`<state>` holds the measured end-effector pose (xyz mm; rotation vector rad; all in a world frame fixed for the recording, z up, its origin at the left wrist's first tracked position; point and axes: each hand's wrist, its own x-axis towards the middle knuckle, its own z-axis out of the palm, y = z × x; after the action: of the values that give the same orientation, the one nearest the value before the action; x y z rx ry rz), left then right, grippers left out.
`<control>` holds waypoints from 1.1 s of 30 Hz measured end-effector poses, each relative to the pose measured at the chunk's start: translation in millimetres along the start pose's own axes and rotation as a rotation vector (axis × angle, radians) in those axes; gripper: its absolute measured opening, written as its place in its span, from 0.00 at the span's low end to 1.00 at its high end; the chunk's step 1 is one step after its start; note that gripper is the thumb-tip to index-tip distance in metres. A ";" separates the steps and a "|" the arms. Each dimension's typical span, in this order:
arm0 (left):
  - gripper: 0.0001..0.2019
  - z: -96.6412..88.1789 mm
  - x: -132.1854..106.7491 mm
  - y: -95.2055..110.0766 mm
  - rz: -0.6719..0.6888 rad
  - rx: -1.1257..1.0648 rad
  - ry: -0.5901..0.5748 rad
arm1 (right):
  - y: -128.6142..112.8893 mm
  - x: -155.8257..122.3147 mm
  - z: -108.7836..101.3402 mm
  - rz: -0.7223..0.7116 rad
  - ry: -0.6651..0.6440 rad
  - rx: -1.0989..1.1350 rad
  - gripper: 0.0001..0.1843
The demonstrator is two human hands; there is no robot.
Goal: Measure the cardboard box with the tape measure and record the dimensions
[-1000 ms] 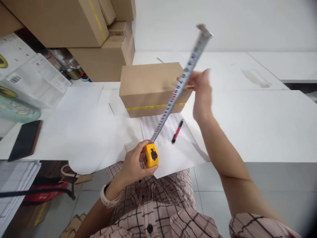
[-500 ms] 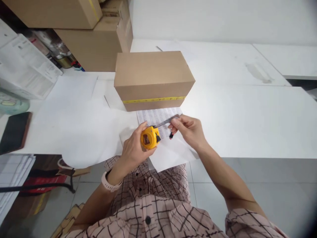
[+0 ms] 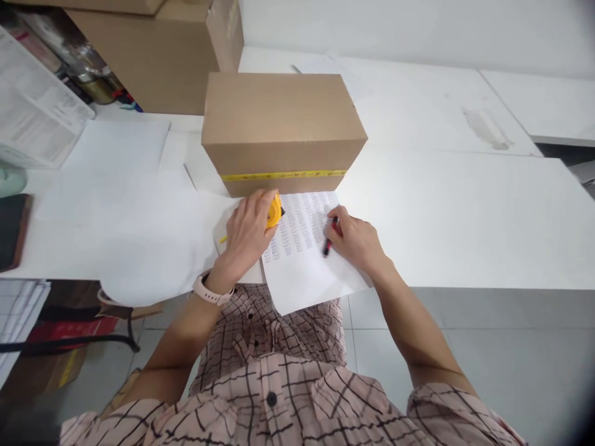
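My left hand is closed around a yellow tape measure, mostly covering it, just in front of the cardboard box. A yellow strip of tape runs along the box's near side. My right hand grips a dark pen with red parts, slightly blurred, over the right part of a paper sheet. Rows of small writing fill the sheet's upper part. Its lower edge hangs past the table's front edge.
Larger cardboard boxes stand at the back left. Blank white sheets cover the table's left side, with a dark phone at the far left. The white table extends right. Below left are a black bar and papers.
The grey blade drawn out between my hands is no longer visible. My left hand has moved up with the tape measure towards the box. My right hand now holds the pen over the sheet.
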<state>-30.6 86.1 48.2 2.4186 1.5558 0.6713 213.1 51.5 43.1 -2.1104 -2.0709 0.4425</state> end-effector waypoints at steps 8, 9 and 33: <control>0.23 14.8 -29.3 17.0 0.250 0.123 0.021 | 20.6 -15.6 -9.2 -0.039 -0.007 0.066 0.06; 0.23 18.3 -41.0 26.5 0.321 0.094 -0.027 | 23.8 -17.0 -10.1 -0.027 -0.006 0.140 0.04; 0.25 49.7 -83.2 99.8 0.393 0.310 -0.340 | 6.0 -30.5 28.7 -0.022 0.127 1.070 0.20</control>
<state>44.8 -27.6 21.0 2.9111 1.1291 0.0548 209.8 18.2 17.2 -1.3912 -1.2771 1.0678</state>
